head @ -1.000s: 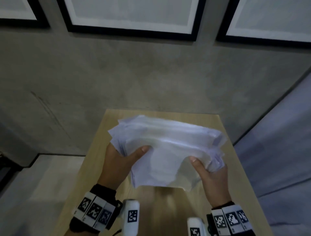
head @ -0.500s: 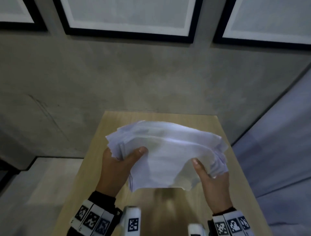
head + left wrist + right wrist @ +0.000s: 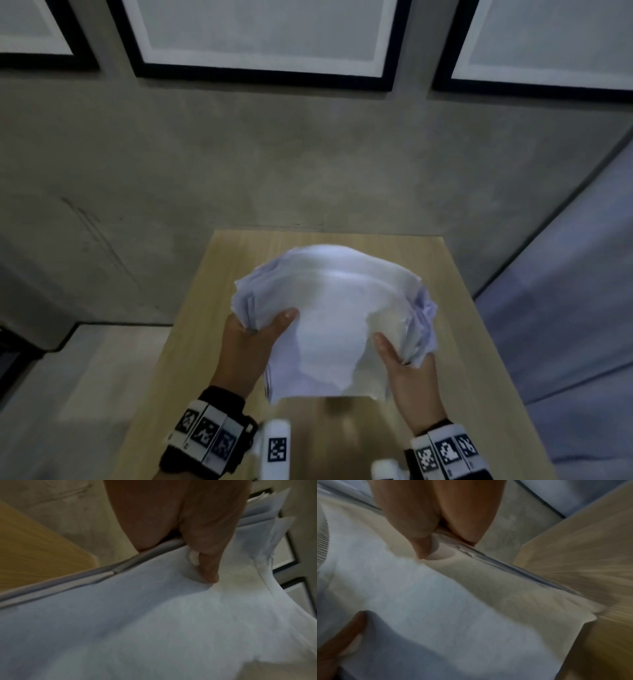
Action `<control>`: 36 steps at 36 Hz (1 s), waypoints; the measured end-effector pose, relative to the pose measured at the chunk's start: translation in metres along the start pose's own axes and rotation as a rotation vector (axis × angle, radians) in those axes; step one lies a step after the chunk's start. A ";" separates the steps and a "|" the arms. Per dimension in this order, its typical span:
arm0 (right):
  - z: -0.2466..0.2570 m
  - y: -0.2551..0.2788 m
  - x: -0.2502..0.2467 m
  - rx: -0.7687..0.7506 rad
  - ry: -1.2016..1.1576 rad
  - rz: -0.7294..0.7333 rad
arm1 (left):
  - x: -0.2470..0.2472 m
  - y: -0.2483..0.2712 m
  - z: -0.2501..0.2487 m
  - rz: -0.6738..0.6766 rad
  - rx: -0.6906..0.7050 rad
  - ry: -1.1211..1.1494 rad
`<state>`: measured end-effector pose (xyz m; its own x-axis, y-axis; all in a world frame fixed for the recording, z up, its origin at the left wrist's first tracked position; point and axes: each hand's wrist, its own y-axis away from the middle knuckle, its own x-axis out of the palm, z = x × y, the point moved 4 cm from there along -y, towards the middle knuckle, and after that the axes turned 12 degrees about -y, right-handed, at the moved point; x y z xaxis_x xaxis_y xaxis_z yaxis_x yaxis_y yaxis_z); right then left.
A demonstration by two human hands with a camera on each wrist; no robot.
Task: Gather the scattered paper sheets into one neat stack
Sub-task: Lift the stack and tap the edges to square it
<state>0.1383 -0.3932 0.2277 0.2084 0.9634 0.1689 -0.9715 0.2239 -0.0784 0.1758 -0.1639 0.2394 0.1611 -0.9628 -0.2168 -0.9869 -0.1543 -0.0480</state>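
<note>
- Paper sheets (image 3: 329,318): one white bundle, gathered but uneven, held above the wooden bench (image 3: 191,342) rather than lying on it. Long axis runs left to right across the head view; the far edge arches upward and the near edge hangs toward the person. Side edges are fanned and ragged, most so on the right.
- Left hand (image 3: 251,346): grips the bundle's left edge, thumb (image 3: 208,566) pressed onto the top sheet, remaining fingers hidden beneath the paper.
- Right hand (image 3: 406,373): grips the right edge in the same manner, thumb (image 3: 419,543) on top, other fingers out of sight under the sheets.
- Bench: light wood grain, its far edge meeting a grey concrete wall (image 3: 308,164).
- Wall fittings: three black-framed pictures (image 3: 263,37) hang in a row above the bench.
- Wrists: bands bearing black-and-white marker squares (image 3: 205,433).
</note>
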 end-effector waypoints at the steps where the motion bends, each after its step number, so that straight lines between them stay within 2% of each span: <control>1: 0.007 0.001 -0.001 -0.041 -0.018 -0.017 | -0.003 0.000 -0.007 -0.027 0.050 -0.006; 4: 0.013 0.005 -0.005 -0.109 -0.031 -0.077 | -0.011 0.003 -0.016 -0.051 0.121 -0.041; 8: -0.009 0.008 -0.015 -0.003 -0.047 -0.080 | -0.012 0.004 -0.004 -0.016 0.095 -0.109; 10: -0.017 0.008 -0.014 0.058 -0.016 -0.016 | -0.011 0.007 0.000 -0.032 0.097 -0.107; 13: -0.024 0.009 -0.013 0.070 0.019 0.043 | -0.010 0.008 -0.003 -0.099 0.093 0.018; 19: -0.026 0.013 -0.009 0.082 0.038 0.016 | -0.004 0.000 -0.021 -0.295 0.105 0.088; 25: -0.022 0.010 -0.007 0.069 0.019 0.010 | -0.001 -0.004 -0.024 -0.303 0.083 -0.030; 32: -0.024 0.006 -0.007 0.063 0.011 0.021 | -0.002 -0.002 -0.025 -0.255 0.131 -0.133; 36: -0.026 0.002 -0.011 0.081 -0.007 0.003 | -0.011 -0.005 -0.005 0.025 0.143 0.050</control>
<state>0.1370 -0.3998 0.2002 0.2051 0.9629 0.1753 -0.9781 0.2082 0.0009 0.1786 -0.1543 0.2472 0.1321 -0.9764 -0.1711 -0.9781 -0.1003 -0.1824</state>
